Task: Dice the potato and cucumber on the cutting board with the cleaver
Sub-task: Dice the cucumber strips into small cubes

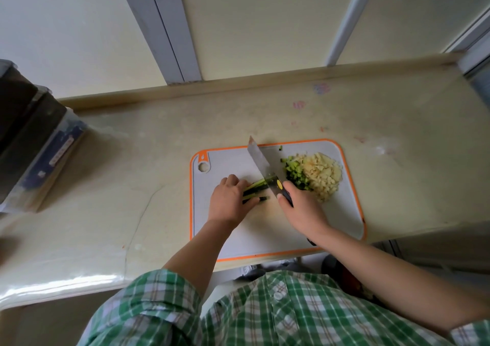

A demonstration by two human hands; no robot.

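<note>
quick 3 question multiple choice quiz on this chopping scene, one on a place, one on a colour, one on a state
1. Where on the cutting board does the diced potato lie?
A. by the hanging hole at the left
B. at the right, next to the diced cucumber
C. at the near edge, under the forearms

2. What colour is the board's rim?
A. blue
B. orange
C. green

3. How is the cleaver right now?
A. lying flat on the counter
B. left beside the board
C. gripped by the right hand, blade at the cucumber strips

Answers:
1 B: the pale pile touches the green dice at the board's right.
2 B: an orange band rims the grey board.
3 C: its fingers wrap the handle while the left hand holds the strips.
</note>
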